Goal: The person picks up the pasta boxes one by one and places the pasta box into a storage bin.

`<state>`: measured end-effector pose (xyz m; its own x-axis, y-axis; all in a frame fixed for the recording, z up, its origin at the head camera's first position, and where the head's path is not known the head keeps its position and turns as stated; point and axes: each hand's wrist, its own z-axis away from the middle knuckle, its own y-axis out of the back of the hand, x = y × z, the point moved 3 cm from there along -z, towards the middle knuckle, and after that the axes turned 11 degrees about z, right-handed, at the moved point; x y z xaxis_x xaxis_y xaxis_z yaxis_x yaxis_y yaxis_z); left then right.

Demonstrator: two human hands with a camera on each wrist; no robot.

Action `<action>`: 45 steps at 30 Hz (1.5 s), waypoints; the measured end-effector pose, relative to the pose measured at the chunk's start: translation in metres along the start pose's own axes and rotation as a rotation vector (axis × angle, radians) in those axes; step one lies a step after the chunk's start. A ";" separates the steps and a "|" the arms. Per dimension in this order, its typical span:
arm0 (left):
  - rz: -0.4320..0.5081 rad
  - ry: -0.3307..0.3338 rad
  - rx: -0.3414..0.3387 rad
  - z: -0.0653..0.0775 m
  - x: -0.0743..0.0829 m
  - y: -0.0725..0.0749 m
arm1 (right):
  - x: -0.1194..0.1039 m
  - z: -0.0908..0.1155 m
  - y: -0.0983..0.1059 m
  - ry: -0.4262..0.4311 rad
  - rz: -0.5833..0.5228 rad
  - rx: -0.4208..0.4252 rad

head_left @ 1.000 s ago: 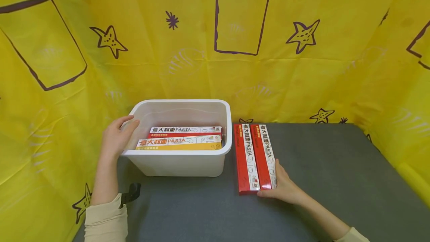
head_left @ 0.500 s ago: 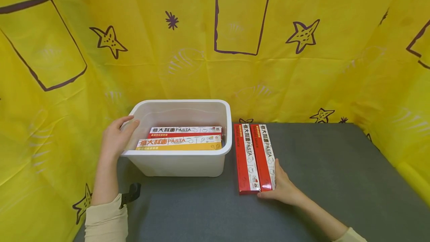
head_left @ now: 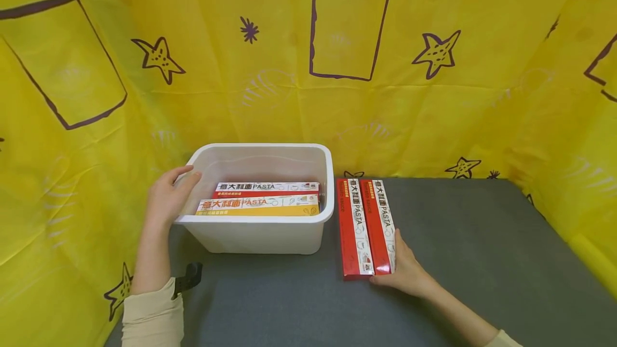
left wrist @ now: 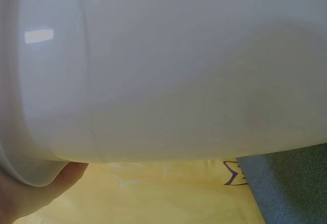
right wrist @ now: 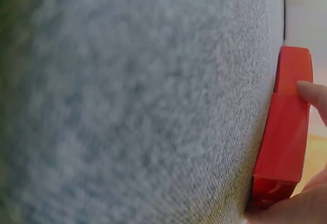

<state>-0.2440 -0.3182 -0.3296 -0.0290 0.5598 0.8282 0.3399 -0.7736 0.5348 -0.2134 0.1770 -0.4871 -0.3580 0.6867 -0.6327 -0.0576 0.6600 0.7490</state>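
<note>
On the left, my left hand (head_left: 167,197) holds the left rim of a white plastic bin (head_left: 255,235); in the left wrist view a finger (left wrist: 48,189) shows below that rim. Inside the bin lie a red-and-white pasta box (head_left: 267,187) and, nearer me, a yellow-and-white pasta box (head_left: 260,205). Two more red-and-white boxes stand side by side to the bin's right: a left pasta box (head_left: 354,229) and a right pasta box (head_left: 378,229). My right hand (head_left: 407,272) grips the near end of the right one, with its thumb at the front and fingers along the right side.
A dark grey table top (head_left: 463,245) extends to the right and in front of the bin. Yellow patterned cloth (head_left: 289,106) hangs behind the table and along both sides. A black strap (head_left: 189,277) sits around the left wrist.
Both hands, the bin and the boxes keep their places. Only a very slight shift of the whole head view shows.
</note>
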 end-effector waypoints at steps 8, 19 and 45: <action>0.003 0.007 -0.004 0.000 -0.001 -0.002 | 0.004 0.003 0.003 0.007 -0.075 -0.017; -0.003 -0.009 0.006 -0.001 -0.002 -0.001 | -0.001 0.005 0.021 -0.157 -0.108 -0.136; 0.018 0.030 -0.007 0.000 -0.002 -0.001 | -0.020 0.009 0.053 -0.401 -0.195 -0.108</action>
<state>-0.2441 -0.3192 -0.3319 -0.0516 0.5365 0.8423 0.3343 -0.7855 0.5207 -0.2014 0.2008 -0.4366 0.0572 0.6307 -0.7739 -0.1929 0.7676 0.6112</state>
